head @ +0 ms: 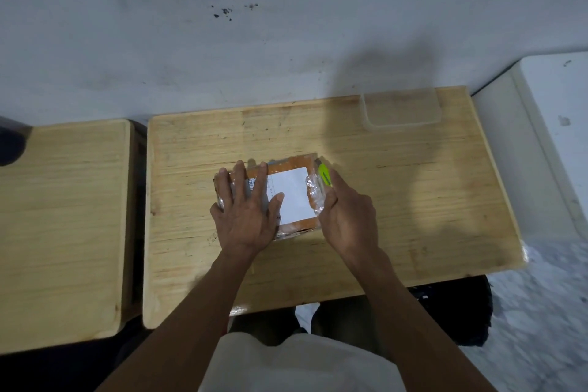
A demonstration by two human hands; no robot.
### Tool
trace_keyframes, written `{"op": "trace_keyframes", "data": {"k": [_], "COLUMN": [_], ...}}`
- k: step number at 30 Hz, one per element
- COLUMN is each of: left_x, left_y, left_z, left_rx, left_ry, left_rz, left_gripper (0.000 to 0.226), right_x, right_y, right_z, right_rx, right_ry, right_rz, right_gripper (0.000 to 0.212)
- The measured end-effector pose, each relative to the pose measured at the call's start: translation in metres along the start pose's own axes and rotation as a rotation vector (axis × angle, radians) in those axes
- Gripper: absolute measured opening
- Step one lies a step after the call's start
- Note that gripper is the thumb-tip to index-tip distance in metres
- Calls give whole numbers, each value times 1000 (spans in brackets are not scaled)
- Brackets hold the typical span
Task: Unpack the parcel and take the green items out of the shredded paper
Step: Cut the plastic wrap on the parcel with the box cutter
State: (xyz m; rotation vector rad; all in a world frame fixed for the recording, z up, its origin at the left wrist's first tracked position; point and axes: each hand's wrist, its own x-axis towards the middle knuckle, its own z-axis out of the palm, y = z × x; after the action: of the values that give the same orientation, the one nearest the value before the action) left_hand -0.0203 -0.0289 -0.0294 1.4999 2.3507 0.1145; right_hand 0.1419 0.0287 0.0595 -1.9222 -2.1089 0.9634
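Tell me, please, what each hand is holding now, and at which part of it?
The right hand grips a yellow-green cutter by its near end, at the parcel's right edge. The left hand holds nothing; it lies flat on the parcel's top.

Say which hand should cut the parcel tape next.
Right, probably. The right hand already holds the green cutter at the parcel's taped right end; the left hand lies flat on top, steadying it.
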Motion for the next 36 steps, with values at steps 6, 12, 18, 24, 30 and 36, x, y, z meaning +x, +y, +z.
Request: {"op": "trace_keyframes", "data": {"k": [6,12,18,24,30,36], "left_x": [-1,-1,-1,-2,-2,-3], "left_y": [1,4,4,7,7,7], "left_z": [-1,-3,-4,-5,-5,-6], "left_rx": [-1,16,5,-17,-21,-25], "left_ry": [-5,-17,-30,-22,-30,-43], "left_rz": [-1,-18,-25,-28,-35,-33], "left_gripper": [67,67,68,67,67,67], "right_x": [2,8,-3,-11,-27,-27], "right_y": [6,8,7,10,16,18], "right_z": [2,-2,1,3,5,5], "right_rx": [22,5,-149,-188,-212,-213], "right_ry": [23,-15,-30,-50,-54,-82], "right_rz": [-18,-26,-55,-56,-55,-22], "right_gripper": [50,45,50,57,57,50]}}
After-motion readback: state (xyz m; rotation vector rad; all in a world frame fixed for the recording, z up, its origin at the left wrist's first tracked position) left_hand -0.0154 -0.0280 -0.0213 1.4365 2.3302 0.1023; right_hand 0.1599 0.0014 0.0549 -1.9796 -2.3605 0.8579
